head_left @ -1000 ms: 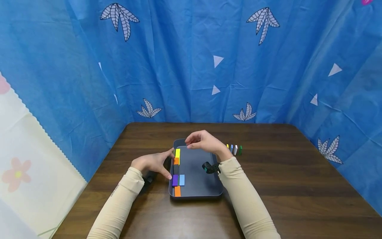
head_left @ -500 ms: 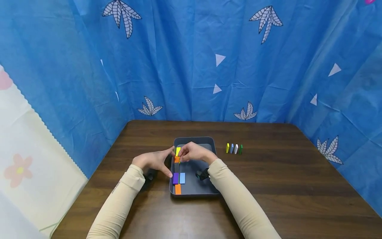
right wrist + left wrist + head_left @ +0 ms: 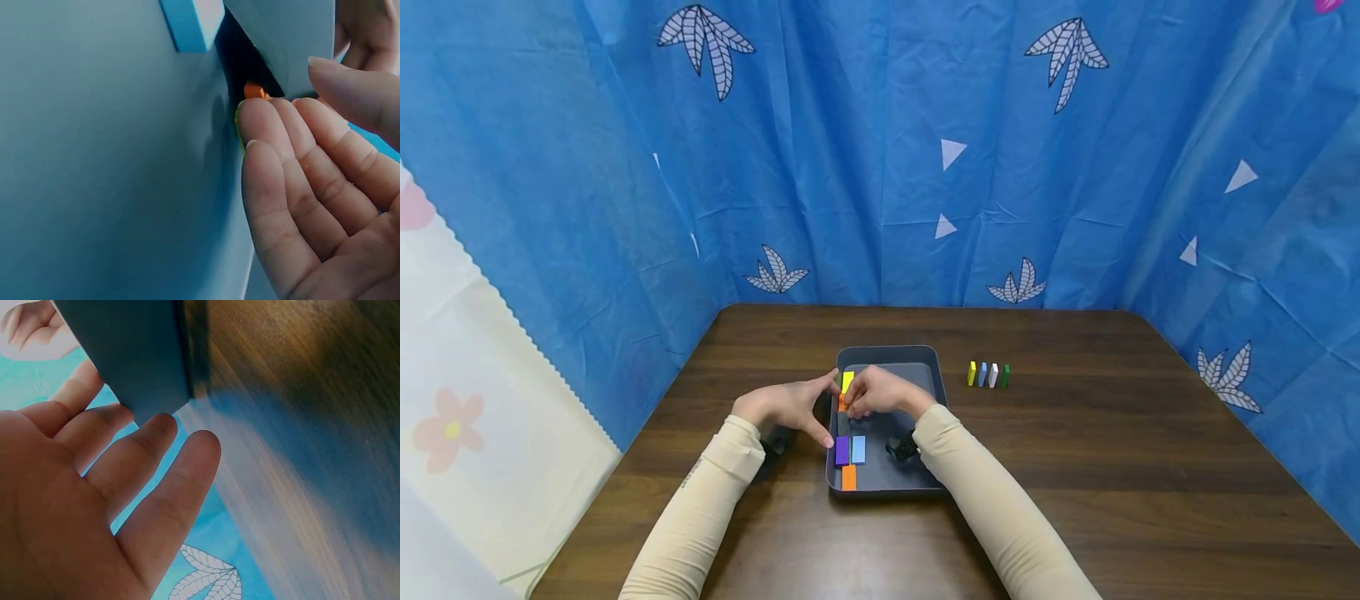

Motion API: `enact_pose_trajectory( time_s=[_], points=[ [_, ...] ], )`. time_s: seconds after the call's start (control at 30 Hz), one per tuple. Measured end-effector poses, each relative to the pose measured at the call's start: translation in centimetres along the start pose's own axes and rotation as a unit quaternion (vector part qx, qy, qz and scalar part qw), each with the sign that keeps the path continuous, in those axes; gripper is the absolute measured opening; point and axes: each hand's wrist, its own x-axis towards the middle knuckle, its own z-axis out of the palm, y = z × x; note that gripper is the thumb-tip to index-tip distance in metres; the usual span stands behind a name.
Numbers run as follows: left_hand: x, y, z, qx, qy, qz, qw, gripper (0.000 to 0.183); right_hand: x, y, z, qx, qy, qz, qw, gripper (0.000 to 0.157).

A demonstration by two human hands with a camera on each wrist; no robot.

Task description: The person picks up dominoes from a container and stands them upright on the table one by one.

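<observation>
A dark grey tray (image 3: 898, 477) sits on the table. Along its left side runs a row of blocks: yellow (image 3: 847, 381), orange (image 3: 842, 401), dark grey (image 3: 843, 423), purple (image 3: 842, 451), then another orange block (image 3: 848, 477). A light blue block (image 3: 858, 450) stands beside the purple one. My right hand (image 3: 880, 392) is over the row, its fingertips (image 3: 256, 115) right at the dark grey block (image 3: 284, 44), thumb apart. My left hand (image 3: 786, 407) has its fingers spread along the tray's left outer wall (image 3: 137, 362), with nothing in its grasp.
Yellow (image 3: 972, 373), blue (image 3: 982, 374), white (image 3: 993, 375) and green (image 3: 1005, 376) blocks stand in a short row on the wooden table (image 3: 1112, 442), right of the tray. A blue curtain (image 3: 880, 167) hangs behind the table.
My right hand has come down from above the tray's far end to the left row, then shifted slightly nearer, from the orange block to the dark grey one. The left hand stays in place.
</observation>
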Motion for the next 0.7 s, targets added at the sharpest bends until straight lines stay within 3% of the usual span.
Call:
enact_pose_trajectory(
  time_s=[0.33,0.7],
  points=[
    [0.1,0.0,0.1,-0.006,-0.001,-0.004,1.0000,0.126,0.2,0.1,0.9,0.030,0.002,0.047,0.998,0.003],
    [0.2,0.0,0.2,-0.002,0.003,-0.003,1.0000,0.124,0.6,0.5,1.3,0.013,0.018,0.047,0.999,0.007]
  ],
)
